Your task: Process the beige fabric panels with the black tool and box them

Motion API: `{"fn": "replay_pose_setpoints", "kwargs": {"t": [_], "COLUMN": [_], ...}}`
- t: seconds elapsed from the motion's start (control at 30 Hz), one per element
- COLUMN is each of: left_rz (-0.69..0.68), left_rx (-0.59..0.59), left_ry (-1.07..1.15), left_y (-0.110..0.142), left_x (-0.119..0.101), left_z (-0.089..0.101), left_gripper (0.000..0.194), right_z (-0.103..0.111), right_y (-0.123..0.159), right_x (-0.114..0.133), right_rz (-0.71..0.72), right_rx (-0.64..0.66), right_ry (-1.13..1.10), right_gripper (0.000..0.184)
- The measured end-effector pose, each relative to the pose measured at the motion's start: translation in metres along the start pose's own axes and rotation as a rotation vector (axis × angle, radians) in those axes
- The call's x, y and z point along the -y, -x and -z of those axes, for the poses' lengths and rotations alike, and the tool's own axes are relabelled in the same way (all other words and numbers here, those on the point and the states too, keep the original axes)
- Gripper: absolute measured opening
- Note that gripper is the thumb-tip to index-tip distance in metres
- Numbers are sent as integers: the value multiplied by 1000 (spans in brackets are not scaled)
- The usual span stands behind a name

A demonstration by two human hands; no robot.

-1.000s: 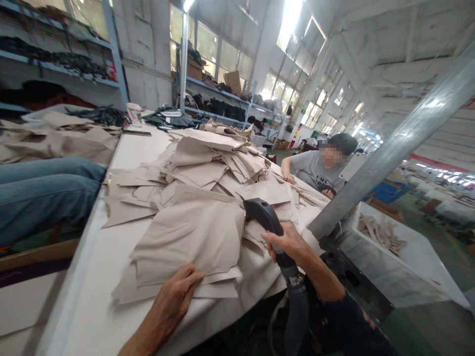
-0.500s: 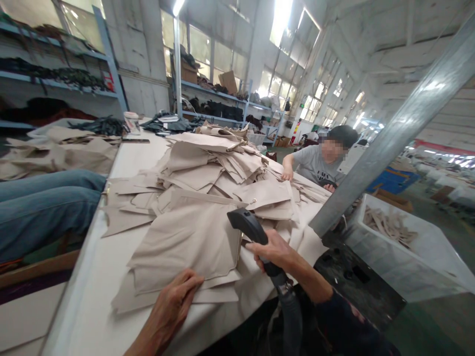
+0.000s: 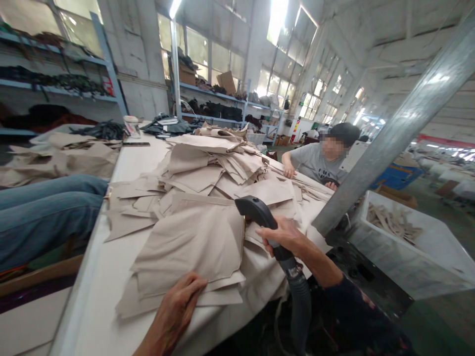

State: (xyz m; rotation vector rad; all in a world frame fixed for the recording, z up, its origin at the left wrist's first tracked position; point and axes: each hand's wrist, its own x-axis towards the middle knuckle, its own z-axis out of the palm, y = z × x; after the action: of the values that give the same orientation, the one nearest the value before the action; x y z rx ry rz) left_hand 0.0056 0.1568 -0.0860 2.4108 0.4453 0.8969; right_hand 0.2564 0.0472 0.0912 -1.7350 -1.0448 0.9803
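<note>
A beige sheet piece [image 3: 189, 242], leather-like with a folded or stitched rim, lies slightly wrinkled over similar pieces on the white-covered table. My left hand [image 3: 180, 301] pinches its near edge between thumb and fingers. My right hand [image 3: 284, 236] is wrapped around the grip of a black hand-held nozzle [image 3: 258, 210] with a ribbed hose running down toward me. The nozzle's head hovers by the piece's right edge; whether it touches cannot be made out. Beyond the piece rises a heap of beige pieces [image 3: 208, 163].
A slanting metal post [image 3: 386, 133] stands at the right, with a white bin [image 3: 408, 262] of beige strips behind it. Across the table a co-worker in a grey shirt [image 3: 315, 160] rests a hand on pieces. Someone's jeans-clad legs [image 3: 48, 212] are at the left.
My right hand has shifted the nozzle slightly right and away from me along the piece's edge. My left hand keeps its pinch. The view has moved a little.
</note>
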Motion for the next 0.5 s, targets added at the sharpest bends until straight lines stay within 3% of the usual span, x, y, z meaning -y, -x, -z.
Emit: {"fn": "replay_pose_setpoints", "kwargs": {"t": [0.07, 0.17, 0.3, 0.4, 0.5], "left_rz": [-2, 21, 35, 19, 26], "left_rx": [5, 54, 80, 81, 77], "left_ry": [-9, -39, -118, -153, -161], "left_y": [0, 0, 4, 5, 4], "left_x": [-2, -7, -13, -11, -9], "left_z": [0, 1, 2, 2, 1], "left_gripper": [21, 21, 17, 18, 17], "right_z": [-6, -18, -12, 8, 21], "right_y": [2, -16, -40, -23, 19], "right_x": [-6, -13, -12, -11, -21], "right_rz": [-32, -23, 20, 47, 56], "right_rx": [44, 82, 18, -19, -26], "right_ry": [3, -36, -66, -98, -76], "right_gripper": [23, 22, 25, 26, 26]}}
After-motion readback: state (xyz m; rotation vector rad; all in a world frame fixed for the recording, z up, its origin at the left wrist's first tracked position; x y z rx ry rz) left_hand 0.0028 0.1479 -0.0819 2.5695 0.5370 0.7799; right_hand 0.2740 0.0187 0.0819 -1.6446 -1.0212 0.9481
